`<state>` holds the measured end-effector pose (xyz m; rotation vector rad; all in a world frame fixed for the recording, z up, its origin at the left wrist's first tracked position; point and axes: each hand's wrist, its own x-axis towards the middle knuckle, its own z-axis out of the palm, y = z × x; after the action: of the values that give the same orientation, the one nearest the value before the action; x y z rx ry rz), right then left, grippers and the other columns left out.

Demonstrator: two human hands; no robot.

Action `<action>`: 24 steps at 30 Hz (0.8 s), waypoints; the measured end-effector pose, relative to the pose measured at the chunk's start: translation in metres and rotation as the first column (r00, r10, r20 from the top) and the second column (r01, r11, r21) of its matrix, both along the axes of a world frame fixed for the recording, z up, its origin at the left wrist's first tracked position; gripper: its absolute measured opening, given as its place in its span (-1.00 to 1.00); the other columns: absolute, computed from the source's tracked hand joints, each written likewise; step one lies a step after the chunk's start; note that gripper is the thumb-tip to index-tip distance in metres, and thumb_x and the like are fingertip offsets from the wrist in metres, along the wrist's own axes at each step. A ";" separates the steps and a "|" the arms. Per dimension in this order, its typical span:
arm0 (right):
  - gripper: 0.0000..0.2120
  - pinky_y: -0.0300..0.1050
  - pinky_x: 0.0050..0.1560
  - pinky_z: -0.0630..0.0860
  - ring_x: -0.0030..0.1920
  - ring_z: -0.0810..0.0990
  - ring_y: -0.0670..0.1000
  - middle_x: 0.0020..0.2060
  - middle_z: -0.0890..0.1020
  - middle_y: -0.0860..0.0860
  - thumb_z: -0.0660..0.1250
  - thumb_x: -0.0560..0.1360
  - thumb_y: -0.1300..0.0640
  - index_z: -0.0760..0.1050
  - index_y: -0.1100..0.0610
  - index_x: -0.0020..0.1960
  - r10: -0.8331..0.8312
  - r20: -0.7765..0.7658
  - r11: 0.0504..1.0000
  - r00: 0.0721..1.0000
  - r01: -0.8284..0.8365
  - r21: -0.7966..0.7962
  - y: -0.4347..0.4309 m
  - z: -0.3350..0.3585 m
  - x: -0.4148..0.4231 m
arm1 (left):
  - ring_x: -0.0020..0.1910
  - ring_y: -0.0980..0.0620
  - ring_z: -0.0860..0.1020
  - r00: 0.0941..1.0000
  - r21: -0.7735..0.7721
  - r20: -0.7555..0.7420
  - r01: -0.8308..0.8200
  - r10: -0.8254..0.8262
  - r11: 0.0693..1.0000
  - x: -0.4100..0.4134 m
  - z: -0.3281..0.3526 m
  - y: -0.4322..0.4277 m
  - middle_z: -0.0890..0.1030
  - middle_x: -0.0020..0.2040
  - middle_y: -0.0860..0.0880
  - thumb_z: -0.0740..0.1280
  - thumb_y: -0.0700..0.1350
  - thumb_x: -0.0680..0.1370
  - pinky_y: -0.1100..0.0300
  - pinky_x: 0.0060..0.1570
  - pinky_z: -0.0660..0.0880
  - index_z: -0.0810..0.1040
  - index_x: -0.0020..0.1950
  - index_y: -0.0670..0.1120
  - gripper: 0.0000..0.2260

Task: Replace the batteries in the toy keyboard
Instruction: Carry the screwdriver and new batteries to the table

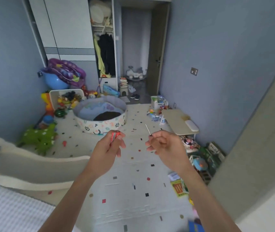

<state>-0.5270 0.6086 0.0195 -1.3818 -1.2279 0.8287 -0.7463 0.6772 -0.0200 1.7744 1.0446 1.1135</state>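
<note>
My left hand (pixel 110 148) is raised in front of me, closed around a small red pack of batteries (pixel 114 136) that sticks out above my fingers. Level with it, my right hand (pixel 164 144) pinches a thin screwdriver (pixel 148 130) whose metal shaft points up and to the left. Both hands hover above a speckled floor mat (pixel 133 190). The toy keyboard does not show anywhere I can make out.
A round fabric play pool (pixel 100 114) stands ahead on the mat. Toy bins and plush toys crowd the left wall. A low folding table (pixel 178 121) and more toys line the right wall. A bed edge (pixel 24 164) curves in at my left. The doorway ahead stands open.
</note>
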 end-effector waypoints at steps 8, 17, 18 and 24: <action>-0.86 -0.36 -0.28 0.53 -0.26 0.79 0.00 -0.19 0.80 0.05 0.35 0.62 0.26 0.64 0.10 -0.06 0.086 0.041 0.996 0.995 -0.087 0.009 0.184 -0.019 0.003 | -0.36 0.08 0.58 0.994 -0.008 -0.029 -0.108 0.108 0.994 0.009 -0.011 0.154 0.69 -0.12 -0.04 0.17 -0.14 0.75 0.33 -0.29 0.44 0.57 0.14 -0.01 -0.82; -0.86 -0.22 -0.20 0.69 -0.21 0.80 -0.11 -0.11 0.81 0.01 0.36 0.64 0.15 0.65 0.18 0.09 0.114 0.189 0.993 0.975 -0.120 0.019 0.405 -0.003 0.034 | -0.33 0.12 0.64 0.970 -0.041 -0.019 -0.243 0.243 0.969 0.036 0.019 0.359 0.73 -0.12 0.04 0.22 -0.06 0.73 0.14 -0.31 0.48 0.57 0.11 0.03 -0.86; -0.85 -0.14 -0.15 0.72 -0.21 0.80 -0.11 -0.11 0.82 0.01 0.36 0.64 0.14 0.66 0.18 0.09 0.115 0.197 0.993 0.974 -0.120 0.015 0.427 -0.004 0.036 | -0.33 0.13 0.64 0.969 -0.046 -0.026 -0.248 0.247 0.968 0.038 0.018 0.381 0.72 -0.12 0.06 0.22 -0.06 0.73 0.12 -0.32 0.48 0.57 0.12 0.02 -0.86; -0.85 -0.18 -0.21 0.68 -0.25 0.79 -0.07 -0.15 0.81 0.00 0.35 0.63 0.13 0.66 0.19 0.07 0.099 0.247 0.994 0.964 -0.106 0.016 0.580 -0.020 0.052 | -0.29 0.04 0.67 0.970 -0.014 -0.073 -0.232 0.230 0.973 0.056 0.007 0.532 0.72 -0.12 0.04 0.20 -0.03 0.74 0.13 -0.27 0.49 0.59 0.14 0.04 -0.83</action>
<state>-0.4752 1.1889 -0.0005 -1.4377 -1.5073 0.7219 -0.6901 1.2088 -0.0132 1.7167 1.3294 1.1790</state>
